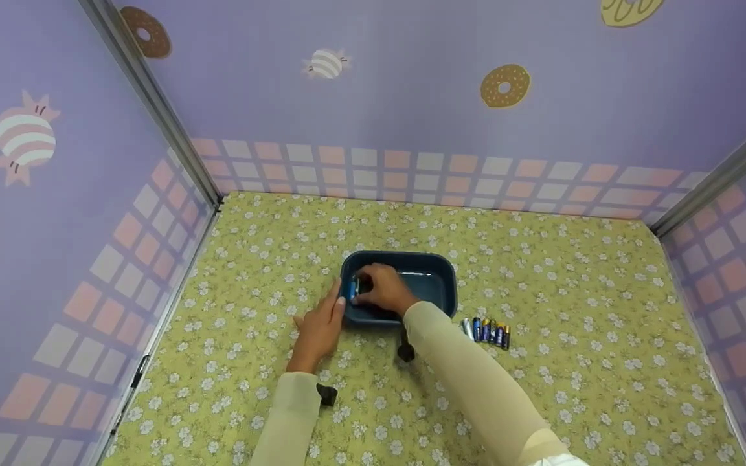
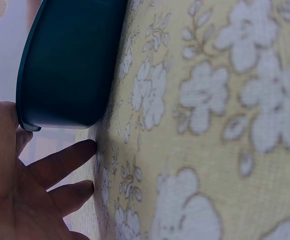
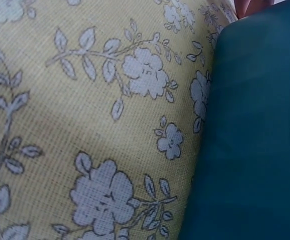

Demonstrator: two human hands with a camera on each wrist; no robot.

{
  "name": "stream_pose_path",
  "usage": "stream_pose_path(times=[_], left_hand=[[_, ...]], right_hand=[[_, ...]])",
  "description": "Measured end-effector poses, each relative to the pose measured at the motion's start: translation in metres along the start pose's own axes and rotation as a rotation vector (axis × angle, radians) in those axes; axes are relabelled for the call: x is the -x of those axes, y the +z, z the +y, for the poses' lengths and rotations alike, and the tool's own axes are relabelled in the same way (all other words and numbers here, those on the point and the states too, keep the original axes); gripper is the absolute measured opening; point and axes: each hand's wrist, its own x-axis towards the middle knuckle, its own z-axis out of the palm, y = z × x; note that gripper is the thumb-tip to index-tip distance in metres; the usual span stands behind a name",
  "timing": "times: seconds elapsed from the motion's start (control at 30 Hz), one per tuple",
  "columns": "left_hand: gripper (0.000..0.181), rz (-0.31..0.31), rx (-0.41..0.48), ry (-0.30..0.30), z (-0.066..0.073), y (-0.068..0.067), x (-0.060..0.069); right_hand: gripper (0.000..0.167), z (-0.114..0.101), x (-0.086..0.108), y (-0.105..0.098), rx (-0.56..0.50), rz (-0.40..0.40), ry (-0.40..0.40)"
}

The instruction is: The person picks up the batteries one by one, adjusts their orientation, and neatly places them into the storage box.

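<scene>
A dark blue-green plastic basin (image 1: 434, 310) stands upright on the flowered cloth. Inside it, near the left wall, my right hand (image 1: 383, 288) reaches down with curled fingers and pinches a small blue battery (image 1: 354, 288), which the fingers partly cover. My left hand (image 1: 321, 323) lies against the basin's outer left side, its fingers extended. In the left wrist view that hand (image 2: 25, 185) has spread fingers beside the basin's corner (image 2: 70, 75), touching near the rim. The right wrist view shows mostly the basin's outer wall (image 3: 255, 135) and cloth.
Several batteries (image 1: 491, 332) lie side by side in a row on the cloth, just right of the basin's near corner. The flowered cloth (image 1: 580, 362) spreads around the basin. Purple patterned walls (image 1: 412, 116) enclose the back and both sides.
</scene>
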Motion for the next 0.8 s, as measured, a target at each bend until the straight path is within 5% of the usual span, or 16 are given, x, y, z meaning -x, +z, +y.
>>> stream_pose_path(times=[0.8], left_hand=[[0.057,0.01,0.004,-0.006,0.0003,0.0004,0.0003]], right_hand=[[0.061,-0.0038,0.0024,-0.0003,0.092,-0.041,0.024]])
